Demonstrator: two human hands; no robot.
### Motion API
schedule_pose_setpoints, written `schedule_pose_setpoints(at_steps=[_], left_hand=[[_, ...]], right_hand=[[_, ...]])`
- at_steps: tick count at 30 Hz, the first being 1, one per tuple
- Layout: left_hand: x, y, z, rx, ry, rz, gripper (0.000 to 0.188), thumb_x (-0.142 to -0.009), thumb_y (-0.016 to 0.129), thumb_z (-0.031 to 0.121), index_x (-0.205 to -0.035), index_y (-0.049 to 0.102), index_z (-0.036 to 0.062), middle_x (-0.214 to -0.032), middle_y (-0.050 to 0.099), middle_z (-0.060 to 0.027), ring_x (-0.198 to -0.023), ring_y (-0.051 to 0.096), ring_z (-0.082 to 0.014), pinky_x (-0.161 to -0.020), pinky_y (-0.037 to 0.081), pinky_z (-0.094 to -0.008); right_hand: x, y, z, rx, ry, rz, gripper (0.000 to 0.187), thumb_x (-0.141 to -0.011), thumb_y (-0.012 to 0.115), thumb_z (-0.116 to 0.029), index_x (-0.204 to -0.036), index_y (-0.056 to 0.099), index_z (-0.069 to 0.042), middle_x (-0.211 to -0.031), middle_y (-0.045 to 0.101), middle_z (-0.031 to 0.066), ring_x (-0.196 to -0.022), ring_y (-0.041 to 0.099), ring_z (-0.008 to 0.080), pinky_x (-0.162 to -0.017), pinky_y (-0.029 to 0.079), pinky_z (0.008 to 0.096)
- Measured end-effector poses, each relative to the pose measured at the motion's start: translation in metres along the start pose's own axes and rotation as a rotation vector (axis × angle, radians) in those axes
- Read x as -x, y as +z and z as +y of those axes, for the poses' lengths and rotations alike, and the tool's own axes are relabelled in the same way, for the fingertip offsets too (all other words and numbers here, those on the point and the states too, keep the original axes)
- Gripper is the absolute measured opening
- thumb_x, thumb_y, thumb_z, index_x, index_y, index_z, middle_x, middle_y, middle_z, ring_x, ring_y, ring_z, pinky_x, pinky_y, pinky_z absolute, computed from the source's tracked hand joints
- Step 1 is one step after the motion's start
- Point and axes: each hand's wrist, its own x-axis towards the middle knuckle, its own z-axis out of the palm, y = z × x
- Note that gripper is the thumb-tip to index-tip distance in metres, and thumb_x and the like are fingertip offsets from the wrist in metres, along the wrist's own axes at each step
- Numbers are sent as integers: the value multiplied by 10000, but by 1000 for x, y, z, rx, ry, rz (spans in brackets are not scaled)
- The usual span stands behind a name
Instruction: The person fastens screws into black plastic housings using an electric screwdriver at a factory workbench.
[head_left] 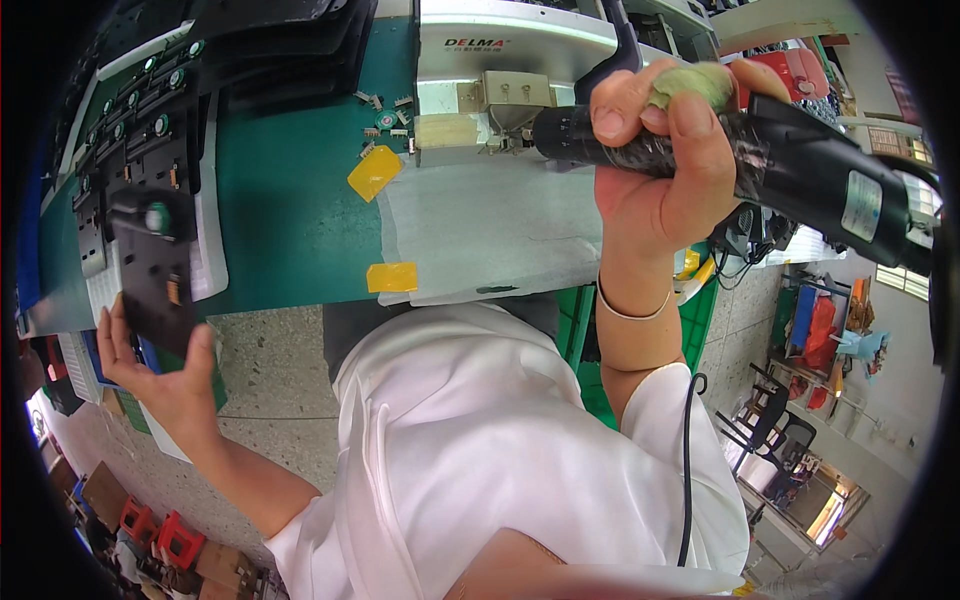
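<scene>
My left hand [165,385] is at the left edge of the bench, its thumb and fingers around the lower end of a flat black panel [155,285]. The panel is slightly blurred and carries a round green part and a small orange-brown one. Beside it lie several similar black panels [180,140] with round green parts, in a row on the bench. Raised at the upper right, my right hand [680,160] grips a black electric screwdriver [810,165] whose nose points left. A pale green wrapping [695,85] shows between the fingers. The screwdriver's bit cannot be made out.
A white metal machine [515,40] stands at the back of the green bench [290,200]. Small loose components [385,120] lie left of it. White paper [500,220], held by yellow tape [392,277], covers the front. A dark cable [688,470] hangs at my right.
</scene>
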Motion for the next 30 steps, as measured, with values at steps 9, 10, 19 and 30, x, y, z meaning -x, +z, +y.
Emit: schedule_pose_setpoints(at_steps=[9,10,19,30], left_hand=[[32,48,98,56,367,-479,1019,-559,904,510,-1340,421,69,-1421,466,-171,-1311,449,-327,-1128,259,-462],[33,59,104,114,371,-496,993,-515,908,447,-1320,452,85,-1402,480,-163,-1304,440,-319,-1122,219,-490],[35,119,106,123,423,-642,973,-421,922,239,-1292,498,153,-1437,437,-108,-1332,403,-313,-1121,183,-532],[35,121,100,127,408,-632,917,-456,914,269,-1291,546,177,-1507,400,-98,-1390,348,-335,-1127,191,-510]], right_hand=[[-41,36,23,-235,-146,-211,393,-785,632,110,-1138,462,72,-676,591,77,-496,571,109,-462,468,239],[-38,37,22,-316,-98,-165,378,-798,632,100,-1136,464,71,-672,589,71,-493,570,110,-462,470,239],[-30,39,6,-348,105,-33,335,-843,601,84,-1146,460,74,-673,601,78,-488,575,121,-462,482,244],[-8,43,-15,-152,164,127,417,-815,574,81,-1195,409,32,-640,528,53,-470,537,140,-461,470,260]])
